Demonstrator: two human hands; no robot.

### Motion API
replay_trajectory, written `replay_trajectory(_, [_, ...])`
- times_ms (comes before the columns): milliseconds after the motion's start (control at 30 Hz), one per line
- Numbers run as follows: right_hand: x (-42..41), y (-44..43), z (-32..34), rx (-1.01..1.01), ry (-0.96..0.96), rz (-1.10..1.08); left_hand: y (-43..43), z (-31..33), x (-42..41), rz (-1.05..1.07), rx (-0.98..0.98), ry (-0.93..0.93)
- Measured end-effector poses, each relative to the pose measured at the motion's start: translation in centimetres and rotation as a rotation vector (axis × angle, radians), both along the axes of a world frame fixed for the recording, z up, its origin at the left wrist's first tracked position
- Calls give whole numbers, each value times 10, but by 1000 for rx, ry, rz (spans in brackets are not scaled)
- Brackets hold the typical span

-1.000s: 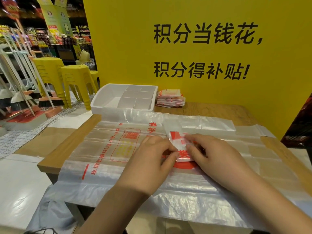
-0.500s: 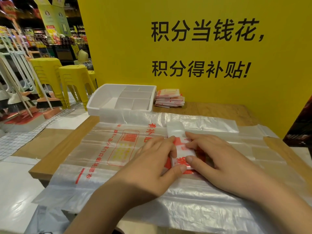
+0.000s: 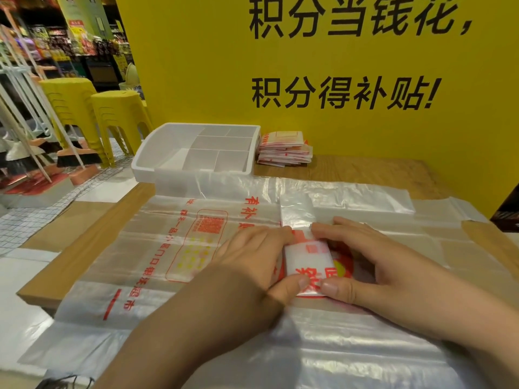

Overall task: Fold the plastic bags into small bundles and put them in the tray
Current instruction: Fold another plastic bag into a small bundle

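Pinching the half-folded bag [image 3: 307,259] from both sides, I am pressing its near edge flat under both thumbs [image 3: 299,284] while my fingers [image 3: 325,230] are curling over the far fold, probably to stop the slippery plastic springing open. My left hand [image 3: 252,265] is lying at 9 o'clock of it and my right hand [image 3: 379,270] at 3 o'clock, palms down over the spread bags [image 3: 168,248]. The tray [image 3: 143,169] is waiting at 11 o'clock, finished bundles [image 3: 283,150] just beside it.
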State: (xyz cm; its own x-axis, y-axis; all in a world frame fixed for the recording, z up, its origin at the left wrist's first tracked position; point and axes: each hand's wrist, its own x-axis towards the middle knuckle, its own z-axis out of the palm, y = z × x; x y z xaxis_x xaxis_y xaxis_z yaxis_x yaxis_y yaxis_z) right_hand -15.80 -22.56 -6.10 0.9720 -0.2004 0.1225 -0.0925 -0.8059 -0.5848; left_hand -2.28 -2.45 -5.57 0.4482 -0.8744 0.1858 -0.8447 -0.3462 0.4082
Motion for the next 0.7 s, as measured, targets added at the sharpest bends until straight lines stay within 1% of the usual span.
replay_trajectory(100, [0, 0, 1, 36, 2, 6, 2, 2, 1, -2, -9, 19])
replay_trajectory(267, [-4, 4, 4, -106, 15, 67, 8, 0, 1, -65, -45, -7])
replay_trajectory(367, [-6, 4, 6, -67, 4, 66, 10, 0, 1, -78, -93, -7])
replay_trajectory(467, [-8, 6, 6, -42, -56, 58, 13, -1, -1, -67, -167, 34])
replay_trajectory(567, [-8, 9, 3, -11, -179, 32, 15, 0, 0, -23, -212, 172])
replay_trajectory(633, [-8, 10, 3, 18, -245, 19, 15, 3, 0, -29, -195, 240])
replay_trajectory(700, [-10, 13, 6, 26, -276, 27, 15, 6, 0, -60, -156, 225])
